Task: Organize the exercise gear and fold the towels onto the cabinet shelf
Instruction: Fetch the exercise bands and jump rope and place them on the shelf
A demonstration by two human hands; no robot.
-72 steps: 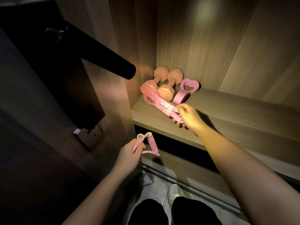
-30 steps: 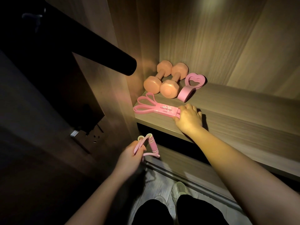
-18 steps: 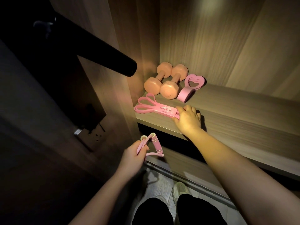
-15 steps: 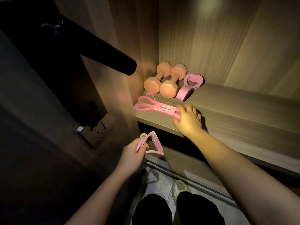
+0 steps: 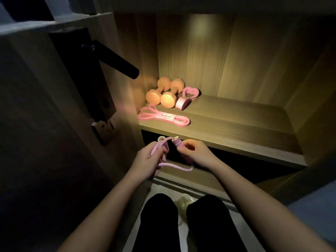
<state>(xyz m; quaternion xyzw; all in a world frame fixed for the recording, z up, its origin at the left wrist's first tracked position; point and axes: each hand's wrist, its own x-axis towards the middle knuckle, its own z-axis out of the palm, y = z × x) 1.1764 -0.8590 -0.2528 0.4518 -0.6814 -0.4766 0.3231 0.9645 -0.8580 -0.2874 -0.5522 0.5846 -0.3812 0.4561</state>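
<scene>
Both hands hold a pink jump rope just below the front edge of the wooden cabinet shelf. My left hand grips one handle and a bundle of cord; my right hand pinches the other handle. A loop of cord hangs between them. On the shelf's left end lie a folded pink resistance band, two orange dumbbells side by side, and a pink heart-shaped gripper behind the band.
A dark door with a black lever handle juts out at the left, close to the cabinet's side wall. A wall socket sits below it. The shelf's right part is bare wood. My legs and a pale shoe are below.
My right hand let go of the resistance band, which stays flat on the shelf, and came down to take the jump rope with the left hand. The view pulled back.
</scene>
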